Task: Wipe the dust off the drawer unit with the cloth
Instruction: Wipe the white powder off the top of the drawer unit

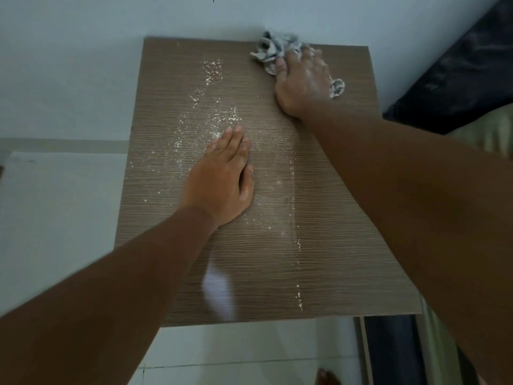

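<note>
The drawer unit [327,218] shows its brown wood-grain top from above. White dust [213,118] lies scattered over the left and middle of the top, and a thin dust line runs down the right of centre. A grey-and-white crumpled cloth [270,48] sits at the far right corner. My right hand [301,81] presses down on the cloth, which sticks out on both sides of it. My left hand [222,179] lies flat on the middle of the top, fingers together, holding nothing.
A pale wall [111,51] rises behind the unit. White floor tiles [249,351] lie in front. A dark bed or mattress [458,73] stands close on the right. A toe [326,377] shows at the bottom edge.
</note>
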`<action>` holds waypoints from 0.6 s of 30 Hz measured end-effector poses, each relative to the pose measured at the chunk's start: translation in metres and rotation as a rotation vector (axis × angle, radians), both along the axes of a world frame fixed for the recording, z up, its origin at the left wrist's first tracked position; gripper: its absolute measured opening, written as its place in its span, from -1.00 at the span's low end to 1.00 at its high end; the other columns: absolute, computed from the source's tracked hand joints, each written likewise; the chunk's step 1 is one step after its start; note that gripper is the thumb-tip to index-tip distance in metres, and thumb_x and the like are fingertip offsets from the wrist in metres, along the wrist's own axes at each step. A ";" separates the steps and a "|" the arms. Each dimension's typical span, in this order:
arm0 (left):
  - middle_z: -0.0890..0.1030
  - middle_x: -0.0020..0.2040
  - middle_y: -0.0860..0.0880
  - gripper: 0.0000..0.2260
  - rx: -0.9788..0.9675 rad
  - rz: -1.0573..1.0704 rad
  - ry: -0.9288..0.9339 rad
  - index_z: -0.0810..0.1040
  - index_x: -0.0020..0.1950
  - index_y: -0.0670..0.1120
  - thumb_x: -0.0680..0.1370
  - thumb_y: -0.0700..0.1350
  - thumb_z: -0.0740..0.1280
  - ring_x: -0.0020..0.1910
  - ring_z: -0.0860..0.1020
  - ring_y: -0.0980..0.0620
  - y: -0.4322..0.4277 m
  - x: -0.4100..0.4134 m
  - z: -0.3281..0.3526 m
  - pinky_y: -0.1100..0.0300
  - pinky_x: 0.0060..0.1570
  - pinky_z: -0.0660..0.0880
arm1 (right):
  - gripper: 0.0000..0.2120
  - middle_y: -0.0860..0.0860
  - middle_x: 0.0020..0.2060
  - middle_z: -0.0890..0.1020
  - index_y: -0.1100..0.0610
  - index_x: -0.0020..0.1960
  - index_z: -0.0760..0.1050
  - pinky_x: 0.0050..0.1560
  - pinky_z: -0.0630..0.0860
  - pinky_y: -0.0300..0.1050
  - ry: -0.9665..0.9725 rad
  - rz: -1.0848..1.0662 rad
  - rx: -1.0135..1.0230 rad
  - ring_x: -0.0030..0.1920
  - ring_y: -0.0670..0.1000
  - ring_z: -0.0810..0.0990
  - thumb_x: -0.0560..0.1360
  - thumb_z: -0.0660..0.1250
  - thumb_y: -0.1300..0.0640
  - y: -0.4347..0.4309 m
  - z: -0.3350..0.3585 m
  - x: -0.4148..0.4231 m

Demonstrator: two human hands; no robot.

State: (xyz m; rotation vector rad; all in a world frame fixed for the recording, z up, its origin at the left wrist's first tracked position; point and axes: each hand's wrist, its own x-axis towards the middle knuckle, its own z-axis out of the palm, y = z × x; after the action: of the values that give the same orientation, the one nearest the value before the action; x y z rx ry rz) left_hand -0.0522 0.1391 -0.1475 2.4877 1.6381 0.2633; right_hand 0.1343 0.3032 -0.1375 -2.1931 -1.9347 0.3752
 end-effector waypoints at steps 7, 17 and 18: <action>0.25 0.59 -0.19 -0.52 0.006 0.009 0.017 0.29 0.55 -0.23 0.67 -0.04 0.07 0.61 0.16 -0.09 -0.001 0.000 0.002 0.01 0.59 0.11 | -0.50 0.10 0.61 0.09 -0.07 0.59 0.07 0.59 -0.09 0.25 -0.077 0.255 -0.021 0.61 0.19 -0.05 0.68 -0.09 -0.16 -0.041 0.003 -0.006; 0.27 0.58 -0.18 -0.53 -0.016 0.027 -0.010 0.29 0.56 -0.22 0.65 -0.10 0.08 0.61 0.15 -0.09 -0.008 0.002 0.009 0.00 0.59 0.10 | -0.55 0.13 0.58 0.18 -0.01 0.59 0.11 0.61 -0.02 0.08 0.022 0.370 0.007 0.61 0.11 0.02 0.71 0.00 -0.01 -0.161 0.005 0.000; 0.27 0.58 -0.17 -0.53 -0.016 0.028 -0.018 0.30 0.55 -0.21 0.65 -0.10 0.09 0.61 0.16 -0.09 -0.009 0.002 0.010 -0.01 0.59 0.12 | -0.55 0.14 0.58 0.18 0.00 0.59 0.12 0.61 -0.01 0.07 0.027 0.372 0.005 0.61 0.10 0.03 0.71 0.01 0.00 -0.174 0.005 0.000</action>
State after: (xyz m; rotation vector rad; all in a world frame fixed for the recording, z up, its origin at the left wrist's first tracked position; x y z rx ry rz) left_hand -0.0507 0.1305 -0.1375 2.4450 1.6624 0.2735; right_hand 0.1347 0.1294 -0.1320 -1.8067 -2.3240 0.4500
